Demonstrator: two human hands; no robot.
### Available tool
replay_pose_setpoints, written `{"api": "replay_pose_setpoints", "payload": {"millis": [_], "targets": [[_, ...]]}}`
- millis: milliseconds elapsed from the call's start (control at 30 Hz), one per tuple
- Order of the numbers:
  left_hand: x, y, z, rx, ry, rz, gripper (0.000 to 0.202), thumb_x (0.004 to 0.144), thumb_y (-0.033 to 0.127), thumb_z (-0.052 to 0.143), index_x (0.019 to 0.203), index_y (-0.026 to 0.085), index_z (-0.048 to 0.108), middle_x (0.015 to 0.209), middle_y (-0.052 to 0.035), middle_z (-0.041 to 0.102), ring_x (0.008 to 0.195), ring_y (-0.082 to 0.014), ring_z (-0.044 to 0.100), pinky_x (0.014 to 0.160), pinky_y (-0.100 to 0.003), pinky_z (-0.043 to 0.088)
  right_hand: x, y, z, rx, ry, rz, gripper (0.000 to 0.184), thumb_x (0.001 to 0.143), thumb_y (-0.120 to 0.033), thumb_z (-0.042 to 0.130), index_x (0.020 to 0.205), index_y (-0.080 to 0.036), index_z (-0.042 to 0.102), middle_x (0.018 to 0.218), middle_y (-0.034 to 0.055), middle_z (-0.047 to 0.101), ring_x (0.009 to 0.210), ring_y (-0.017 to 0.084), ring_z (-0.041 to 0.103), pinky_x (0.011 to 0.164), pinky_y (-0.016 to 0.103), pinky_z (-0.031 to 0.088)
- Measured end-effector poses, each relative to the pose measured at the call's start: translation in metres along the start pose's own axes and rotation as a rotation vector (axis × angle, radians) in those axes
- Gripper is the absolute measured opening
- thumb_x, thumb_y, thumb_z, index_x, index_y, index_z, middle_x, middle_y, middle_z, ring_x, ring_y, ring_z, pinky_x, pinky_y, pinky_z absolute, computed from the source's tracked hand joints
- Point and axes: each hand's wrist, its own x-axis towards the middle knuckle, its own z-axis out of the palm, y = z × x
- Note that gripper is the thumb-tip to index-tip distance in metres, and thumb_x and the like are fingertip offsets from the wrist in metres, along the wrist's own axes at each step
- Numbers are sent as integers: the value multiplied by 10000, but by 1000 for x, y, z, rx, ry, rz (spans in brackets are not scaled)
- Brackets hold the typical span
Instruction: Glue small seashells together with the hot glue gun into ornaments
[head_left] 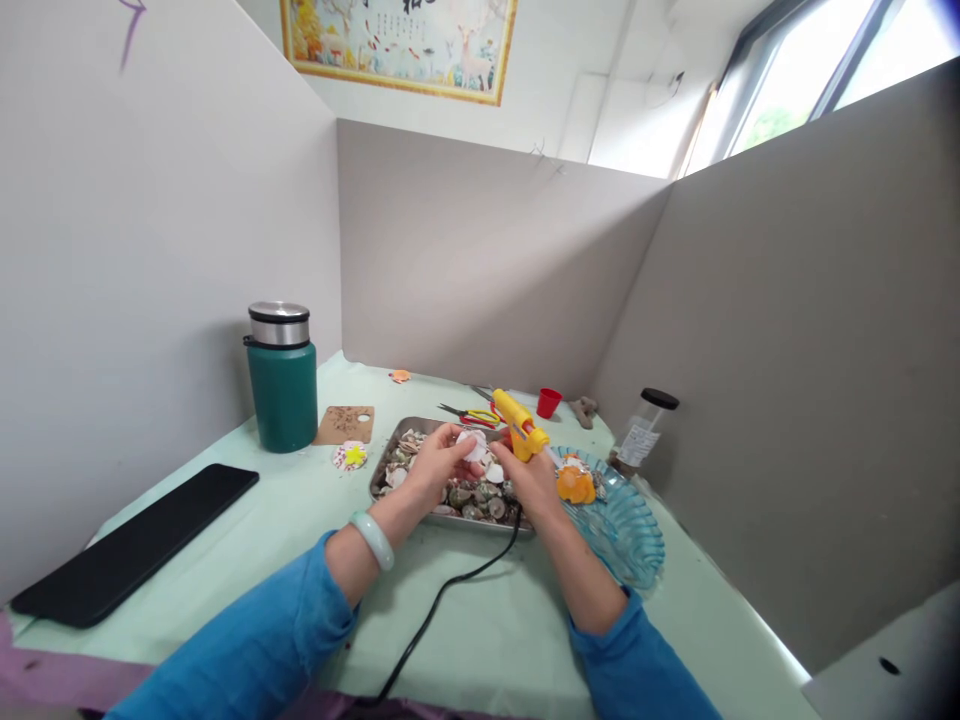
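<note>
- We see the pale shell piece (pixel 472 446) above the metal tray (pixel 450 520), pinched in the left hand (pixel 441 465), fingers narrowed on its edge.
- We judge it light, stiff and brittle, perhaps slick on its face; we would take it by the rim, pressing gently.
- We find the right hand (pixel 531 478) with its fingers wrapped around the yellow glue gun (pixel 519 425); exactly where each finger sits, we cannot tell.
- We expect the gun to be light, hard plastic, best held by the handle, away from a possibly hot nozzle, with its black cord (pixel 450 583) tugging slightly.
- We have loose shells (pixel 491 505) filling the tray, and a blue plate (pixel 637 535) bearing an orange piece (pixel 576 485) to its right.
- We work on a tabletop (pixel 457 640) covered in pale green, with a green bottle (pixel 283 395) at left.
- We sit among grey partitions (pixel 495 260); a window (pixel 795 90) lets in daylight at upper right.
</note>
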Motion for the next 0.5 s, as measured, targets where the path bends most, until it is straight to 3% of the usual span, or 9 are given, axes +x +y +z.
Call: {"api": "replay_pose_setpoints", "payload": {"millis": [500], "targets": [[1, 2, -4, -146, -58, -114, 352, 644, 339, 775, 774, 173, 494, 628, 25, 591, 464, -99, 573, 505, -236, 488, -4, -2, 1, -27, -32, -10, 383, 691, -438, 683, 928, -140, 644, 688, 15, 624, 575, 149, 546, 517, 262, 434]]}}
